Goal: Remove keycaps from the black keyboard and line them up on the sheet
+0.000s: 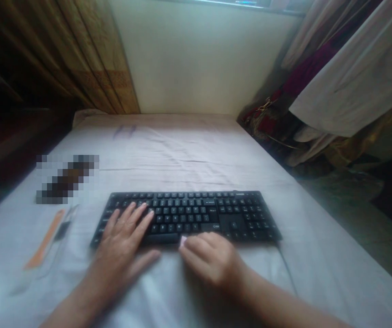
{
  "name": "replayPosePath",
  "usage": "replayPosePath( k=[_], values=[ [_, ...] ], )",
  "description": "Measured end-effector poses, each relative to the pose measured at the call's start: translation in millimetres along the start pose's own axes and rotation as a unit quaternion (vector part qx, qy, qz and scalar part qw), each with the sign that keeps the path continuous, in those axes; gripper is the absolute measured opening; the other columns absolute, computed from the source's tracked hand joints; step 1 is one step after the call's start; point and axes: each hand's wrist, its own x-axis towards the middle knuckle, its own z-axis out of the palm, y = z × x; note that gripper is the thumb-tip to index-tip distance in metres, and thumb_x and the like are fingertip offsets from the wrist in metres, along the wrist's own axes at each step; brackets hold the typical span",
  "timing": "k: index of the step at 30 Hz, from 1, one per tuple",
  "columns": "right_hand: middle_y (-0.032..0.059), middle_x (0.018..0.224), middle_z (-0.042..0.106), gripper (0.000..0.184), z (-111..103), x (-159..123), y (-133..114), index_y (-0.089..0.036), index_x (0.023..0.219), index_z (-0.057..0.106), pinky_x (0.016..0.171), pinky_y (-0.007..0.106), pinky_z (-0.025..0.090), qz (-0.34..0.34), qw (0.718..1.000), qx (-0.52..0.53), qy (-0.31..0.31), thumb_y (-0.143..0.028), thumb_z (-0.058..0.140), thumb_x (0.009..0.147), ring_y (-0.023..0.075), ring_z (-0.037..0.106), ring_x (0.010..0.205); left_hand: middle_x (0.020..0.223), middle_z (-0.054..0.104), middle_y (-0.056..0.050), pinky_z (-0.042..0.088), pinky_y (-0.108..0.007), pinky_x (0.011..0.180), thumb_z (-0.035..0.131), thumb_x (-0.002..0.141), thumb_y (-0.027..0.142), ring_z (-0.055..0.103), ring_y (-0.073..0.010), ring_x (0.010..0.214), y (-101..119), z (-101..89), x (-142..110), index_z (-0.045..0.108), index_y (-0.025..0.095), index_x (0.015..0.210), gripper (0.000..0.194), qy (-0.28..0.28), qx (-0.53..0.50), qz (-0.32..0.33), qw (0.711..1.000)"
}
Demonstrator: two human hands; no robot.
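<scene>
A black keyboard [196, 216] lies flat on a pale cloth-covered surface [189, 150]. My left hand [122, 248] rests open on the keyboard's left part, fingers stretched flat over the keys. Just below the front edge sits my right hand [211, 259], its fingers curled together near the space bar. A small pale thing shows at its fingertips; I cannot make out what it is.
An orange flat tool [45, 239] and a thin dark tool [62, 228] lie left of the keyboard. A blurred dark object [66, 179] sits farther back left. Curtains [93, 54] hang at the back left, heaped clothes [319, 91] at the right.
</scene>
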Motion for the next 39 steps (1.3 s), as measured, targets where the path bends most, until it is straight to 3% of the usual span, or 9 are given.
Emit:
replayPosePath(
  k=[9,20,26,39],
  values=[
    [0.0065,0.08,0.072,0.027,-9,-6,6,-0.014,0.081,0.067,0.048,0.029,0.041,-0.009,1.0,-0.015,-0.008,-0.009,0.045,0.094,0.0148,0.055,0.058,0.146,0.048,-0.017,0.027,-0.059,0.112,0.056,0.083,0.046,0.036,-0.0381,0.138,-6,10.7,-1,0.039,0.017,0.143,0.069,0.036,0.022,0.025,0.999],
    [0.0067,0.084,0.075,0.022,-32,-34,20,-0.014,0.084,0.067,0.053,0.029,0.044,0.041,0.998,-0.016,0.032,-0.009,0.048,0.093,0.0152,0.059,0.061,0.143,0.052,-0.017,0.026,-0.056,0.112,0.057,0.081,0.049,0.041,-0.0384,0.135,-8,11.1,-1,0.041,0.016,0.142,0.072,0.046,0.04,0.041,0.997],
    [0.0073,0.087,0.074,0.016,-43,-55,26,-0.016,0.089,0.066,0.061,0.03,0.045,0.084,0.996,-0.02,0.006,-0.011,0.05,0.092,0.0164,0.061,0.068,0.143,0.051,-0.018,0.025,-0.055,0.113,0.055,0.081,0.054,0.04,-0.0386,0.136,-10,13.6,-3,0.044,0.014,0.14,0.072,0.036,0.037,0.038,0.998],
    [0.0071,0.086,0.069,0.018,-66,-98,40,-0.019,0.09,0.063,0.068,0.031,0.055,0.196,0.979,-0.051,0.033,-0.004,0.055,0.082,0.0184,0.065,0.077,0.144,0.05,-0.016,0.021,-0.054,0.116,0.053,0.081,0.055,0.037,-0.0377,0.138,-13,17.0,-6,0.039,0.015,0.144,0.075,0.047,0.039,0.04,0.997]
  ],
)
